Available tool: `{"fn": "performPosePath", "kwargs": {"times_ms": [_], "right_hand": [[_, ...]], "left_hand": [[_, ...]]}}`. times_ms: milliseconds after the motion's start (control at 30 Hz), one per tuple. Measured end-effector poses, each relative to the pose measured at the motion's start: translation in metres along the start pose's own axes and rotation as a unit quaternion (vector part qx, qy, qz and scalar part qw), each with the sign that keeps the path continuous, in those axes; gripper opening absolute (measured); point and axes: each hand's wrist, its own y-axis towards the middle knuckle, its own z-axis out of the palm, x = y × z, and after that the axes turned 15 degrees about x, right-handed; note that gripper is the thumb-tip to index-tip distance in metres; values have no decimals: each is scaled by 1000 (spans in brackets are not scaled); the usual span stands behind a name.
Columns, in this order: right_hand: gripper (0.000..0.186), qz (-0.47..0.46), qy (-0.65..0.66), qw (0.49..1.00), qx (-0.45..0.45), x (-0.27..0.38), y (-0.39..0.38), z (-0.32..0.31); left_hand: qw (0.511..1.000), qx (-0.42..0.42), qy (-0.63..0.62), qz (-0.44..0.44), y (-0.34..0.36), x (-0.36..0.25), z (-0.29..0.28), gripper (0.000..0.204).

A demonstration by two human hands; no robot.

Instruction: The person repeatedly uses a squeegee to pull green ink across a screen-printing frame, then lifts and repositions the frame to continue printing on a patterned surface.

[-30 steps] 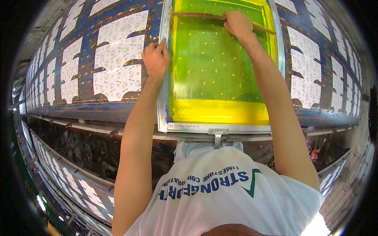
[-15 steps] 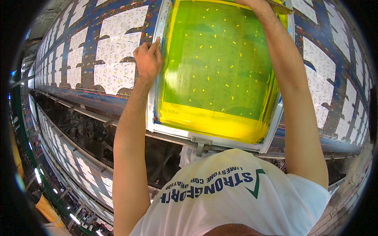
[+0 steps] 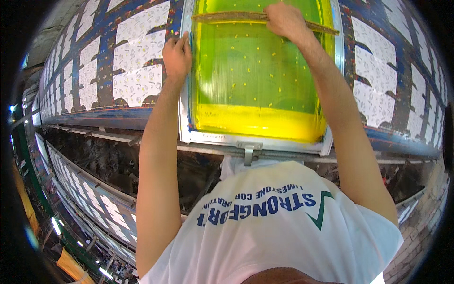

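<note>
A screen printing frame (image 3: pixel 208 138) with pale metal rails lies in front of me, its mesh (image 3: pixel 255 71) coated yellow-green and dotted with small yellow marks. Across the far part of the mesh runs a long, narrow squeegee (image 3: pixel 231 17), slightly tilted down to the right. My right hand (image 3: pixel 286 21) is closed around it, a little right of its middle. My left hand (image 3: pixel 177 57) is at the frame's left rail, its fingers curled and gripping the edge. A band of wet yellow ink (image 3: pixel 260 122) lies along the near end of the mesh.
White printed fabric pieces (image 3: pixel 139 54) lie in rows on the long dark table, with more pieces (image 3: pixel 376 71) to the right. A metal clip (image 3: pixel 248 150) sits at the frame's near rail, by a table-edge rail. Another long table (image 3: pixel 94 189) stands at lower left.
My right hand has come nearer along the mesh with the squeegee, which now shows almost whole. My left hand stays at the left rail. The view has shifted slightly.
</note>
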Motion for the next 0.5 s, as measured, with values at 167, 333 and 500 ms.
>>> {"fn": "performPosePath", "kwargs": {"times_ms": [167,333,500], "right_hand": [[32,26,30,998,49,58,-108,37],[38,37,72,993,88,117,-216,71],[39,38,128,991,-28,154,-271,101]], "left_hand": [[998,-48,-6,41,1,13,12,26],[998,-55,2,40,2,18,19,27],[997,-67,2,48,2,18,22,31]]}}
